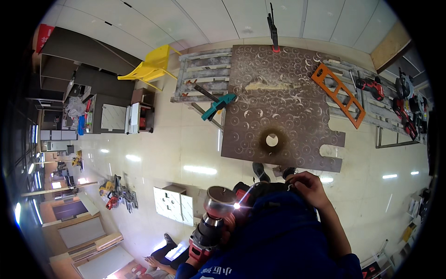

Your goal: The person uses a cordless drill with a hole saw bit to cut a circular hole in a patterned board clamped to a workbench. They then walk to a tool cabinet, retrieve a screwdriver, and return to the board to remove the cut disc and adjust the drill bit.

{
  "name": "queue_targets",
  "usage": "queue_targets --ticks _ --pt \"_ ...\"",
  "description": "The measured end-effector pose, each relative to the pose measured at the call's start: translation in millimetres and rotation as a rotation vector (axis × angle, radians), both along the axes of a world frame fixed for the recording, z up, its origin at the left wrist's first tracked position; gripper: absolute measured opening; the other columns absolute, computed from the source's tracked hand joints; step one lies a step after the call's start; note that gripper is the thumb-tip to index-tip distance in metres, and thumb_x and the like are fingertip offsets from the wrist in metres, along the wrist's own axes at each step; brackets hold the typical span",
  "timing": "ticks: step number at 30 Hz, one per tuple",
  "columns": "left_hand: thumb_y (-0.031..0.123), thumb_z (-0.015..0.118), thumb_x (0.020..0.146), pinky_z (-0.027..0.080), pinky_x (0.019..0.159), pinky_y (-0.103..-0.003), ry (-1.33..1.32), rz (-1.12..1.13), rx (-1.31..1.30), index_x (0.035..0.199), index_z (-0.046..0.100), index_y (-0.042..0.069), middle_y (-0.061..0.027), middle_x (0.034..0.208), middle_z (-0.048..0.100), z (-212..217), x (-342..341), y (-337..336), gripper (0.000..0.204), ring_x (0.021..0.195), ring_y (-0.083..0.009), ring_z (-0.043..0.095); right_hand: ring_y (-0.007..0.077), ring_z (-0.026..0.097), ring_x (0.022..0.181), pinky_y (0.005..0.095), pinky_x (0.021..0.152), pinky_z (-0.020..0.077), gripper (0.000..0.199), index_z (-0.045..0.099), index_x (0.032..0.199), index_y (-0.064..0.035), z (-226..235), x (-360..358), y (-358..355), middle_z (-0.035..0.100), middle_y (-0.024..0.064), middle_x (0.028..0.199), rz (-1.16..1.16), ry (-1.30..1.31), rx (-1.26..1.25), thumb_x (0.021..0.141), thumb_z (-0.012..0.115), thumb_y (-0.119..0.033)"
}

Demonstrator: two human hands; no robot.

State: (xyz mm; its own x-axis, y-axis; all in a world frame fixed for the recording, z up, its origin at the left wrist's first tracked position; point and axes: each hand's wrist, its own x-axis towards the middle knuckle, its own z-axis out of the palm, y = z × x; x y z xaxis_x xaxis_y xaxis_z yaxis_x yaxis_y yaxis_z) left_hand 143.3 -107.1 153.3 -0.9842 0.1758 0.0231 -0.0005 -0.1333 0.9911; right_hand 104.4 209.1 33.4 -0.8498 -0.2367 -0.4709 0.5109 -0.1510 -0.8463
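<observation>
Left grip (227,227): wrapped round drill (206,236), left of torso | drill axis: bit (219,203) foremost, slanting forward-right | worktop (297,125): ahead-right | right grip (310,188): half-curled, visibly empty, nearer worktop

Passable from right hand (311,188) forward over the near edge of brown, ring-marked, flat board (297,125); open low across its dusty middle; blocked at left edge by teal-and-black bar clamp (220,105), at far edge by upright black-and-red clamp (273,33); obstructed over right edge by orange, ladder-shaped frame (336,96); hampered at left hand (229,226) by red-and-black drill (207,235) bearing silver, cup-shaped hole saw (219,204).
</observation>
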Motion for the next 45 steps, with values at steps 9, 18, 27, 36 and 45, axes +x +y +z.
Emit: queue_targets --ticks 9,18,27,36,45 --pt "0.021 0.063 0.097 0.046 0.063 -0.037 0.089 -0.002 0.095 0.108 0.049 0.007 -0.0046 0.069 0.054 -29 -4 -7 0.023 0.060 -0.0178 0.049 0.0143 0.065 0.095 0.0283 0.086 0.0534 0.023 0.059 0.118 0.0034 0 0 2 0.069 0.0100 0.104 0.005 -0.014 0.011 0.095 0.060 -0.001" --pt "0.020 0.063 0.095 0.046 0.066 -0.035 0.029 -0.076 0.051 0.105 0.049 0.007 -0.0036 0.071 0.054 -31 -16 -9 0.022 0.064 -0.0162 0.050 0.0149 0.064 0.097 0.0304 0.090 0.0519 0.019 0.063 0.112 0.0018 -1 -8 3 0.069 0.0090 0.103 -0.017 -0.067 0.014 0.094 0.059 -0.001" --pt "0.022 0.062 0.092 0.045 0.070 -0.036 -0.234 -0.127 -0.018 0.112 0.047 0.005 -0.0040 0.073 0.053 -71 -6 -32 0.030 0.067 -0.0164 0.050 0.0146 0.066 0.096 0.0288 0.087 0.0531 0.024 0.059 0.118 0.0037 -8 -15 4 0.070 0.0099 0.103 -0.023 -0.046 -0.019 0.095 0.061 -0.002" --pt "0.025 0.062 0.088 0.045 0.071 -0.036 -0.256 -0.167 0.008 0.115 0.049 0.003 -0.0043 0.075 0.053 -96 4 -55 0.036 0.070 -0.0166 0.051 0.0148 0.066 0.094 0.0290 0.086 0.0535 0.024 0.059 0.119 0.0044 -11 -18 5 0.070 0.0105 0.103 -0.030 -0.051 -0.008 0.095 0.060 -0.001" --pt "0.027 0.062 0.088 0.044 0.068 -0.033 -0.279 -0.140 -0.141 0.103 0.050 0.005 -0.0034 0.073 0.052 -99 -1 -51 0.030 0.068 -0.0151 0.051 0.0142 0.065 0.093 0.0288 0.085 0.0535 0.025 0.059 0.119 0.0035 -11 -18 4 0.069 0.0101 0.102 -0.024 -0.043 -0.022 0.095 0.059 -0.001"
